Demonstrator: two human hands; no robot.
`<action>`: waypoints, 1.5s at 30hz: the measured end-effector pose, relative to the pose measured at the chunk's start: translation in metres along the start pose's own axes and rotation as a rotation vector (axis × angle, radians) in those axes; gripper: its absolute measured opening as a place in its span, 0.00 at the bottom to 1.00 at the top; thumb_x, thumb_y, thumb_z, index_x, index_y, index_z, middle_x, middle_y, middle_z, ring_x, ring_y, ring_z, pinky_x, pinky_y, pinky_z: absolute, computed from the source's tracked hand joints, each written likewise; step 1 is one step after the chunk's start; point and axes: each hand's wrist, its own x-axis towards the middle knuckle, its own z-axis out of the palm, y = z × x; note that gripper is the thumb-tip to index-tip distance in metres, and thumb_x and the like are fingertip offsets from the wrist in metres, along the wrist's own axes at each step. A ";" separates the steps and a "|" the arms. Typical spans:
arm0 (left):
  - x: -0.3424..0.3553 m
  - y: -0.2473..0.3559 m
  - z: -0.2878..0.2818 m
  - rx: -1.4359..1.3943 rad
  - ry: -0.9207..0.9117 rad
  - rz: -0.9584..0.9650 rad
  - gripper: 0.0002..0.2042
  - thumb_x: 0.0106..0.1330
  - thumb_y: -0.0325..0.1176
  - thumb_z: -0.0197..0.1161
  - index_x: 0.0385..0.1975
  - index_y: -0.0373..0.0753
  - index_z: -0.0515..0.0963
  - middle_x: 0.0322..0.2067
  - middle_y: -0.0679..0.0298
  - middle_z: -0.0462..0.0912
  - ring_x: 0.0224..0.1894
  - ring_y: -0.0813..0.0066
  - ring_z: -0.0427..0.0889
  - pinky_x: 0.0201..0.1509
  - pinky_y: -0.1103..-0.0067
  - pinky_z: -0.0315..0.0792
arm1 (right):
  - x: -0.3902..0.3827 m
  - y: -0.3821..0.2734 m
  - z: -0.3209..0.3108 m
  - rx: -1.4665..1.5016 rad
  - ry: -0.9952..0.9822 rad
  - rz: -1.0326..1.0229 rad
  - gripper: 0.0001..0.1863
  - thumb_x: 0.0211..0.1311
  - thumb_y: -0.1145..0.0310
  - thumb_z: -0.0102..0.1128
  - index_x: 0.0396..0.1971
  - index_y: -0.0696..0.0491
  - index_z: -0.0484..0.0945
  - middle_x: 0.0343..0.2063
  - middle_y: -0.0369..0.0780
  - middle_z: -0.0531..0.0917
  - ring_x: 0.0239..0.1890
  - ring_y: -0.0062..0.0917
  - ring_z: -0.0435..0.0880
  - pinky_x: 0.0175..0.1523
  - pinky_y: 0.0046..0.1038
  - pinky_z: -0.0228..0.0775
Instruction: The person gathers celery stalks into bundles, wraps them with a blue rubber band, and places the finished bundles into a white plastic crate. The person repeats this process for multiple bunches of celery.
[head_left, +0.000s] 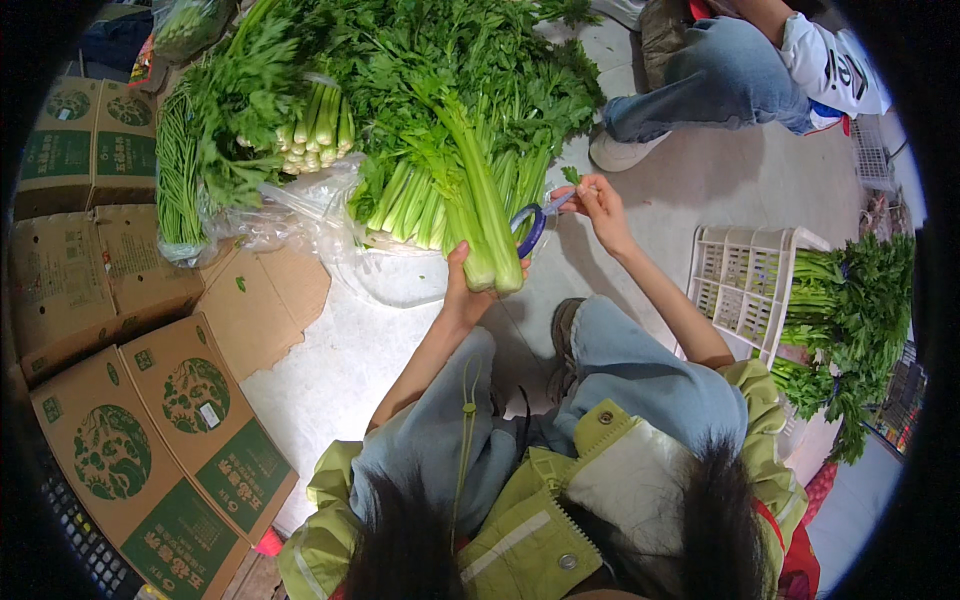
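Note:
My left hand (468, 290) is closed around the pale lower ends of a bunch of celery (484, 225), its leafy tops pointing away from me. Against the stalks' right side is a purple ring (537, 232) that looks like a roll of tape. A pale purplish strip (558, 203) runs from it to my right hand (601, 208), whose fingers pinch the strip's end. A small green leaf (571, 175) shows beside those fingertips. Just beyond lies a large heap of leafy celery (470, 60), partly covered by the held bunch.
Trimmed celery (318, 130) and long green beans (178, 170) lie at far left, by clear plastic (330, 200). Printed cardboard boxes (150, 440) stand left. A white plastic crate (745, 285) and more celery (850, 320) are right. Another person's jeans-clad leg (715, 85) is at far right.

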 end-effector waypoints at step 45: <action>0.014 -0.024 0.007 0.212 0.001 0.290 0.18 0.72 0.36 0.48 0.58 0.35 0.63 0.49 0.64 0.71 0.47 0.80 0.74 0.49 0.79 0.72 | 0.008 -0.054 0.101 -0.780 -0.438 -0.229 0.11 0.60 0.66 0.56 0.33 0.59 0.78 0.24 0.43 0.82 0.32 0.32 0.79 0.37 0.34 0.71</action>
